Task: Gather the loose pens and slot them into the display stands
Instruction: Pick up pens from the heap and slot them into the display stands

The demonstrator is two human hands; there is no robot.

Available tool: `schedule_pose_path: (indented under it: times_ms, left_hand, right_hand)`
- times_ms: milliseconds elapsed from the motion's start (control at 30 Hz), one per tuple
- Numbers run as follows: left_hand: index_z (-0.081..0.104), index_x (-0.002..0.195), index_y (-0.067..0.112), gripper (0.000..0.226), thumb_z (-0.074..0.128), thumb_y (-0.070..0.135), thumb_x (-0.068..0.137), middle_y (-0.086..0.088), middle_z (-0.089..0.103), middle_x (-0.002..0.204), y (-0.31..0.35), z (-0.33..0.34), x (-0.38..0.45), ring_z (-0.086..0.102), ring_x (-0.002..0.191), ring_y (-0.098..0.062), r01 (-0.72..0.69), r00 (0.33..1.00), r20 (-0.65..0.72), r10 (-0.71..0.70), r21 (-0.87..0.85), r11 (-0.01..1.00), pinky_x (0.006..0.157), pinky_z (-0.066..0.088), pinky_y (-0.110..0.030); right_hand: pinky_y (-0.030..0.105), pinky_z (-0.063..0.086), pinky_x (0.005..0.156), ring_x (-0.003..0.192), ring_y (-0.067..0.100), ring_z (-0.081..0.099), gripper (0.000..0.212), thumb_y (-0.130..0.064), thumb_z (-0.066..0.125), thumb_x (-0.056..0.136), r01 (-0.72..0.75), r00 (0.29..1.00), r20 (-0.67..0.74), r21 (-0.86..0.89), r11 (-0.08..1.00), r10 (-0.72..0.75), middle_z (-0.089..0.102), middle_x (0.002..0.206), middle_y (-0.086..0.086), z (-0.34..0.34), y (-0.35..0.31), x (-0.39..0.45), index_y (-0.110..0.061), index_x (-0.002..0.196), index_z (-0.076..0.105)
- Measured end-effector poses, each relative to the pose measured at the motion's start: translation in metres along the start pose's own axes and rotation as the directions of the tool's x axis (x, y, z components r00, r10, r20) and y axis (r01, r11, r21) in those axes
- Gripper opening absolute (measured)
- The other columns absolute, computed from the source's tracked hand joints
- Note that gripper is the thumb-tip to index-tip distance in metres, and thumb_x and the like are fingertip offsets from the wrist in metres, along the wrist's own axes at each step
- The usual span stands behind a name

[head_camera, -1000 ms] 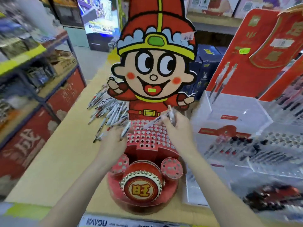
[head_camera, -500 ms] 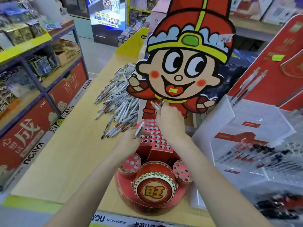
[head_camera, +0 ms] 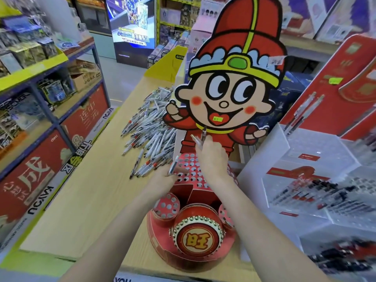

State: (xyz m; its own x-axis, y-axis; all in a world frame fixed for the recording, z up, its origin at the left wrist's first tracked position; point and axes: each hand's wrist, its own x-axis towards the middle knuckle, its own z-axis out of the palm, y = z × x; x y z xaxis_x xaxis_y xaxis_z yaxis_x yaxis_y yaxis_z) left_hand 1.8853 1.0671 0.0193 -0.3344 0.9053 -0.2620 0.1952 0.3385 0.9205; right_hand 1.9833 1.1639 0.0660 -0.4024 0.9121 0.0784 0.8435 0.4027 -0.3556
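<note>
Holding pens in both hands, a person reaches over a red cardboard display stand (head_camera: 195,202) at the lower centre of the frame. The right hand (head_camera: 212,157) has its fingers curled round 2 pens (head_camera: 200,137) whose ends stick up above the knuckles, just in front of the cartoon figure's red tunic. The left hand (head_camera: 162,180) sits lower and to the left, at the edge of the stand's perforated panel (head_camera: 191,169), and pinches a single pen (head_camera: 173,165) that points up and slightly to the right.

That panel is a sloped red surface dotted with round white holes; none of the holes visible around the hands has a pen in it. Below it, 2 small round perforated cups flank a drum-shaped front piece (head_camera: 198,239) with a yellow character on it. A tall cartoon cutout (head_camera: 230,98) with a red hat rises behind the panel, filling the upper centre.

Left of the stand, in the middle of the frame, a large pile of loose pens (head_camera: 148,131) lies scattered on the pale wooden tabletop (head_camera: 81,200). At the right, clear acrylic display stands (head_camera: 317,180) hold rows of dark pens, blurred. Shelving with boxed goods (head_camera: 40,78) fills the left edge.
</note>
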Motion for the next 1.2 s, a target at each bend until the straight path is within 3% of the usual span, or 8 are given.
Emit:
schedule_pose_path:
  times_ms: [133,267,367,600,733,833,1033,1200]
  left_hand:
    - [0.064,0.097,0.023,0.029,0.038,0.01,0.1,0.009,0.062,0.103,0.009,-0.007,-0.01,0.057,0.092,-0.004,-0.037,0.993,-0.111,0.03,-0.064,0.997,0.081,0.046,-0.024]
    - [0.064,0.089,0.012,0.024,0.042,0.014,0.099,0.007,0.045,0.058,0.024,-0.003,-0.019,0.037,0.043,-0.002,-0.084,0.991,-0.117,0.064,-0.169,0.982,0.042,0.029,-0.014]
    - [0.064,0.086,0.009,0.018,0.052,0.02,0.095,0.013,0.034,0.04,0.038,0.016,-0.019,0.029,0.038,-0.003,-0.1,0.995,0.011,0.101,-0.079,0.992,0.039,0.026,-0.014]
    - [0.069,0.086,0.016,0.013,0.057,0.016,0.092,0.016,0.046,0.043,0.075,0.051,-0.001,0.039,0.041,0.0,-0.27,0.962,-0.04,0.269,-0.03,0.962,0.045,0.031,-0.013]
    - [0.068,0.09,0.019,0.01,0.06,0.014,0.09,0.007,0.064,0.075,0.104,0.063,0.006,0.055,0.059,0.003,-0.394,0.914,-0.108,0.391,-0.002,0.919,0.053,0.042,-0.011]
    - [0.069,0.096,0.016,0.011,0.062,0.014,0.088,-0.006,0.069,0.088,0.127,0.08,0.012,0.063,0.08,-0.011,-0.454,0.889,-0.066,0.452,-0.008,0.891,0.073,0.05,-0.021]
    - [0.065,0.107,0.02,0.018,0.061,0.017,0.09,0.009,0.054,0.066,0.16,0.121,0.034,0.05,0.059,0.0,-0.512,0.859,0.006,0.512,0.026,0.859,0.056,0.04,-0.011]
    - [0.064,0.105,0.017,0.017,0.061,0.021,0.089,-0.008,0.063,0.081,0.16,0.138,0.049,0.047,0.059,-0.008,-0.471,0.881,0.045,0.471,0.171,0.865,0.049,0.037,-0.011]
  right_hand:
    - [0.031,0.042,0.062,0.079,0.022,0.059,0.036,-0.046,0.058,0.089,0.009,0.999,-0.032,0.103,0.995,-0.005,0.062,0.085,0.006,-0.009,0.025,-0.007,-0.01,0.093,0.06]
    - [0.021,0.037,0.056,0.061,0.005,0.05,0.018,-0.032,0.061,0.089,-0.092,0.996,0.054,0.617,0.781,0.075,0.059,0.071,-0.001,-0.047,0.055,-0.033,-0.016,0.082,0.063]
    - [0.013,0.028,0.039,0.042,0.002,0.037,0.014,-0.018,0.056,0.093,-0.204,0.979,0.163,0.831,0.518,0.124,0.053,0.066,0.001,-0.069,0.072,-0.05,-0.014,0.083,0.065]
    - [0.021,0.037,0.05,0.051,0.005,0.044,0.028,-0.012,0.036,0.101,-0.113,0.978,0.042,0.93,0.351,0.205,0.049,0.071,0.0,-0.108,0.087,-0.051,-0.011,0.088,0.061]
    - [0.015,0.04,0.062,0.062,0.004,0.05,0.028,-0.021,0.039,0.101,-0.035,0.963,-0.145,0.771,0.636,0.228,0.05,0.072,-0.003,-0.135,0.107,-0.053,-0.023,0.084,0.062]
    - [0.016,0.029,0.051,0.053,0.004,0.037,0.028,-0.023,0.045,0.099,0.058,0.933,-0.325,0.565,0.823,0.157,0.039,0.062,0.0,-0.154,0.123,-0.049,-0.01,0.085,0.064]
    - [0.024,0.043,0.062,0.055,0.002,0.053,0.02,-0.019,0.054,0.095,0.107,0.841,-0.526,0.385,0.917,0.123,0.059,0.065,-0.004,-0.204,0.154,-0.021,-0.007,0.08,0.06]
    - [0.03,0.052,0.068,0.058,0.005,0.057,0.012,-0.016,0.052,0.095,0.084,0.878,-0.472,0.318,0.944,0.081,0.061,0.067,-0.002,-0.203,0.168,0.009,-0.01,0.086,0.056]
